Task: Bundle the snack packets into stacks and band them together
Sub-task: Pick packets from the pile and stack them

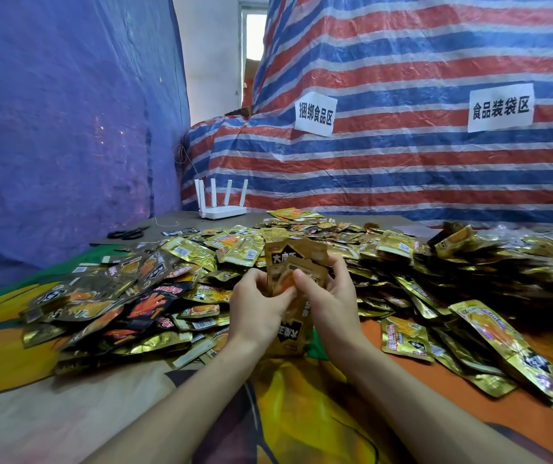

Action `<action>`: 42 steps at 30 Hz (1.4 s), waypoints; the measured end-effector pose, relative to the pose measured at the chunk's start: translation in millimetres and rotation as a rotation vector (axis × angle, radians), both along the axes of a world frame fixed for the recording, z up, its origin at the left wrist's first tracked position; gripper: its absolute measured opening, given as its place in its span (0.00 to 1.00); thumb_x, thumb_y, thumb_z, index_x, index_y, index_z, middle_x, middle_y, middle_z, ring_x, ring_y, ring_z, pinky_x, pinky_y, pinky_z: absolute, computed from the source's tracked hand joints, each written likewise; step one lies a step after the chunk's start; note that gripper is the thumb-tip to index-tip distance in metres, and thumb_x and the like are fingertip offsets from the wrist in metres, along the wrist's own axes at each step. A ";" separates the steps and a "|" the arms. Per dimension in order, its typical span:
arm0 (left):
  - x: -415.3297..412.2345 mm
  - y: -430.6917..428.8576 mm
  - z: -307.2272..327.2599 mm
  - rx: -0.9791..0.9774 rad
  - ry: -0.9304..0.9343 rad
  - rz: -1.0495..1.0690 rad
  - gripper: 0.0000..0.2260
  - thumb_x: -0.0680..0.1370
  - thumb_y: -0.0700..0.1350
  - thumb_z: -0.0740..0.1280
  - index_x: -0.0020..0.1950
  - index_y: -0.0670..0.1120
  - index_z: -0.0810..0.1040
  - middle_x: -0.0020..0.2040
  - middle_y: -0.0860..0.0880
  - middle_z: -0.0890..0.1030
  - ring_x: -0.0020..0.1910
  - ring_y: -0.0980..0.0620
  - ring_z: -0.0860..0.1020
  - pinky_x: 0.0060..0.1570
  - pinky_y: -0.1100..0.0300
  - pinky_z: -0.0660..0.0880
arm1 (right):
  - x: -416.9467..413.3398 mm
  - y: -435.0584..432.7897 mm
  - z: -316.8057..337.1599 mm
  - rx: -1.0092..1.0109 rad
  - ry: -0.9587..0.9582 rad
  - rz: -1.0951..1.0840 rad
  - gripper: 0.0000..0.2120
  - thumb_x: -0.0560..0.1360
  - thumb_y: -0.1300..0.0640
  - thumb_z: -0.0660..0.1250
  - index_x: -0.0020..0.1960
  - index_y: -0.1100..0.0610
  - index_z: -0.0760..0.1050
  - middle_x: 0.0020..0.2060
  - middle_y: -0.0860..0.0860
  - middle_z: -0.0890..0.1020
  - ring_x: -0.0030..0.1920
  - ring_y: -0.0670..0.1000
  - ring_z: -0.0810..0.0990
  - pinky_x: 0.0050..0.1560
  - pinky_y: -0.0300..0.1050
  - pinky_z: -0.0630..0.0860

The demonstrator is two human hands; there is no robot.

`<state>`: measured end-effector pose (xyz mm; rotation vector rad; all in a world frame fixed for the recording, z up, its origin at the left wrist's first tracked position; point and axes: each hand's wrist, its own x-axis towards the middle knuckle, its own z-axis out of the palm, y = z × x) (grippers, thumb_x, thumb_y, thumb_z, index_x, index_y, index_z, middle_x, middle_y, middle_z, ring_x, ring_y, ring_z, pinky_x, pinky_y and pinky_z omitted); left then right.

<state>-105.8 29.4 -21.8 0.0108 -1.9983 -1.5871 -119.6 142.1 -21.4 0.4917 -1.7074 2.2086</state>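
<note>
Centre of the frame, I see a small stack of gold snack packets [296, 262] held upright above the desk [171, 218]. The left hand [258, 306] pinches its near edge. The right hand [332, 296] curls its fingers [337, 262] round the far side. The loose heap of packets [402, 262] spreads behind. A white router [222, 204] and black scissors [127, 233] sit left of centre.

Left hand [258, 306] and right hand [332, 299] partly cover the held packets [288, 259].

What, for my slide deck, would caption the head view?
The left hand and right hand grip a stack of packets over the loose heap.
</note>
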 end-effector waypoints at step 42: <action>5.3 -2.5 6.0 0.405 -0.121 -0.427 0.09 0.77 0.35 0.69 0.43 0.44 0.88 0.42 0.43 0.87 0.39 0.50 0.85 0.35 0.59 0.80 | -9.4 16.8 3.5 -0.179 -0.126 -0.104 0.07 0.78 0.62 0.71 0.57 0.59 0.79 0.50 0.58 0.86 0.51 0.60 0.86 0.54 0.59 0.83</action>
